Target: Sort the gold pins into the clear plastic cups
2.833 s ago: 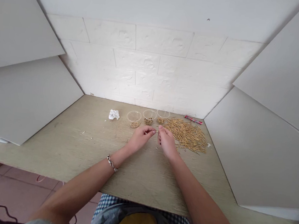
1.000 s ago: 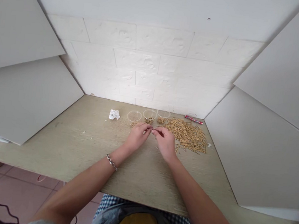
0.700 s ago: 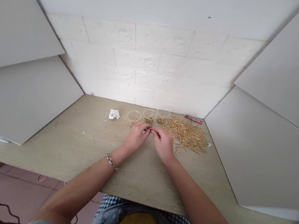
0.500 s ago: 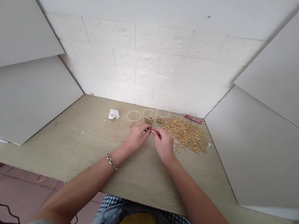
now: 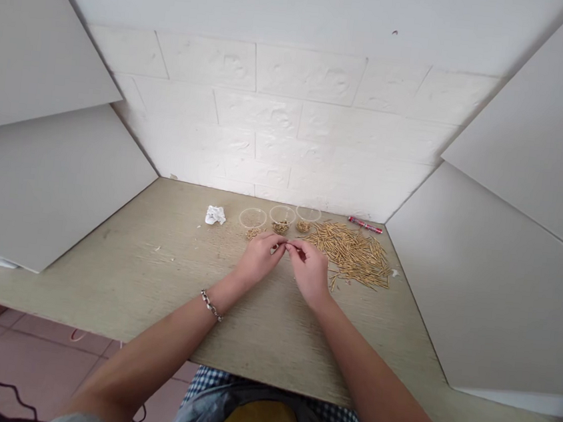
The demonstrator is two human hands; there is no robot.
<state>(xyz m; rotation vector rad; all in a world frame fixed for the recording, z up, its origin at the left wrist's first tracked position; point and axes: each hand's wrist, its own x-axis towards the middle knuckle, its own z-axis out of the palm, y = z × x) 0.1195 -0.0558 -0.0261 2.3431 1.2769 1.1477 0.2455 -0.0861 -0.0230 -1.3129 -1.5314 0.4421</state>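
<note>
My left hand (image 5: 258, 257) and my right hand (image 5: 310, 268) meet fingertip to fingertip over the table, each in a closed pinch. Whatever sits between the fingertips is too small and too covered to name. Just beyond the hands stand three clear plastic cups: the left cup (image 5: 252, 219), the middle cup (image 5: 282, 215) and the right cup (image 5: 308, 214), with small gold-coloured pieces low in them. A wide pile of thin gold-coloured metal pins (image 5: 352, 253) lies right beside my right hand.
A crumpled white tissue (image 5: 215, 215) lies left of the cups. Behind the pile rests a red patterned tube (image 5: 365, 224) near the wall. Grey panels (image 5: 62, 188) close in the table (image 5: 161, 299) on both sides, and a white brick-patterned wall (image 5: 286, 70) stands at the back.
Both hands keep almost the same place and the same pinch. Only a very slight shift of the fingertips and of the whole view shows.
</note>
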